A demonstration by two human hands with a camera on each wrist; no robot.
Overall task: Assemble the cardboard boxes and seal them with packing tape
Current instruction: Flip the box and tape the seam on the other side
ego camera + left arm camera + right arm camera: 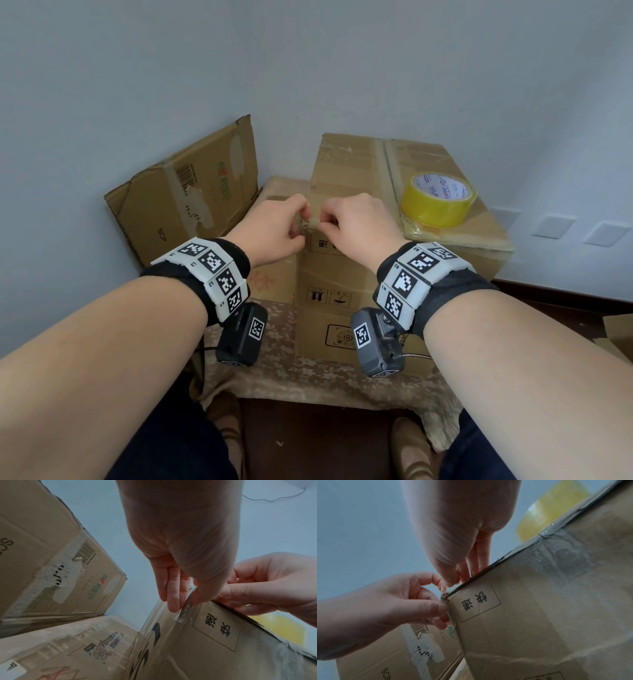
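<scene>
A closed box is set on a covered table, at the middle of the head view. A roll of tape is placed on the box's top, toward 2 o'clock. A flattened box is leaned against the wall at 10 o'clock, behind and left of the closed box. A lower box is wedged between the two, just beside the closed box's left side. The left hand and right hand are brought together at the closed box's near upper left corner, fingertips touching it. Two shoes are seen on the floor at 6 o'clock, below the table edge.
</scene>
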